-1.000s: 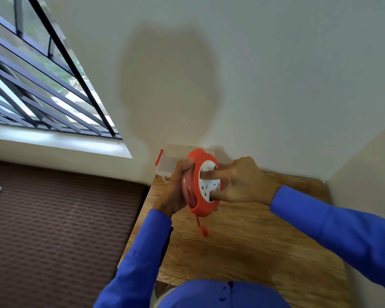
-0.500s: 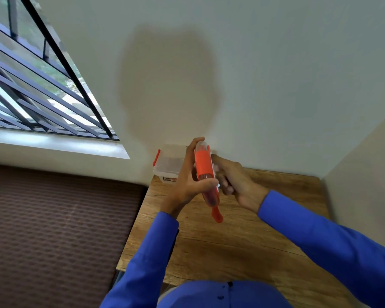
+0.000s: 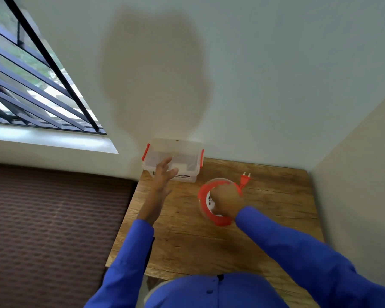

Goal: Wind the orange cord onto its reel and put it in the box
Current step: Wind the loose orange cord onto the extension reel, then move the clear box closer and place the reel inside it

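Observation:
The orange cord reel (image 3: 203,197) lies flat on the wooden table (image 3: 187,241), white socket face up. My right hand (image 3: 226,200) rests on top of it, gripping it. The cord's orange plug (image 3: 245,179) sticks out to the reel's far right. A clear plastic box (image 3: 182,156) with orange latches and its lid on stands at the table's far left corner against the wall. My left hand (image 3: 163,174) is stretched out with spread fingers, at the box's near left side, holding nothing.
White walls close the table in at the back and on the right. Left of the table the floor drops to a brown ribbed mat (image 3: 53,218). A barred window (image 3: 31,85) is at the upper left.
The reel, held upright in both hands before, now lies flat on the table under my right hand. My left hand has let go and reached to the box.

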The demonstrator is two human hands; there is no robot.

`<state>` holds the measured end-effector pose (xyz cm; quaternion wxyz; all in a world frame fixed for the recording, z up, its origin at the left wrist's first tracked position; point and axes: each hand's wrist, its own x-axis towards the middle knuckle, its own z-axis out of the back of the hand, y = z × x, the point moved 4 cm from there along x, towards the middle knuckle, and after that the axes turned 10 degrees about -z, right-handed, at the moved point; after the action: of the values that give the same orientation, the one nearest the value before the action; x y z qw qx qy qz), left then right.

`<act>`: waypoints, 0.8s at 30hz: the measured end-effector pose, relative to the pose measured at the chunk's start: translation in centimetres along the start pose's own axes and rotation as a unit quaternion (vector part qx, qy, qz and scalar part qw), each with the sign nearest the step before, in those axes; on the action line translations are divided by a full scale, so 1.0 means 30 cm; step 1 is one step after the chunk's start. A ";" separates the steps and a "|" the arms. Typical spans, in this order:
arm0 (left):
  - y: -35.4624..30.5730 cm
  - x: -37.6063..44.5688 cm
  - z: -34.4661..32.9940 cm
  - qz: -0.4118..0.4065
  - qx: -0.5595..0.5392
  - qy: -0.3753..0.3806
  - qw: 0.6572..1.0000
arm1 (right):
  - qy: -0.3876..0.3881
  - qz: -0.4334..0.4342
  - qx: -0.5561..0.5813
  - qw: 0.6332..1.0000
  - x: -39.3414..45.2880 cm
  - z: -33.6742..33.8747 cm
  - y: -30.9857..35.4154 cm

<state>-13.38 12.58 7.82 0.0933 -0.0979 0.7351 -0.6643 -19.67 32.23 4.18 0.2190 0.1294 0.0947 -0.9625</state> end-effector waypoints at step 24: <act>0.208 0.151 0.301 0.154 0.147 -0.109 0.971 | -0.002 -0.233 0.559 0.796 0.316 -0.020 -0.119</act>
<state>-15.45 3.33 0.69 0.2874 -0.0410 0.6207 -0.7283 -29.39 31.79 1.31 -0.1224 0.2018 -0.4323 -0.8703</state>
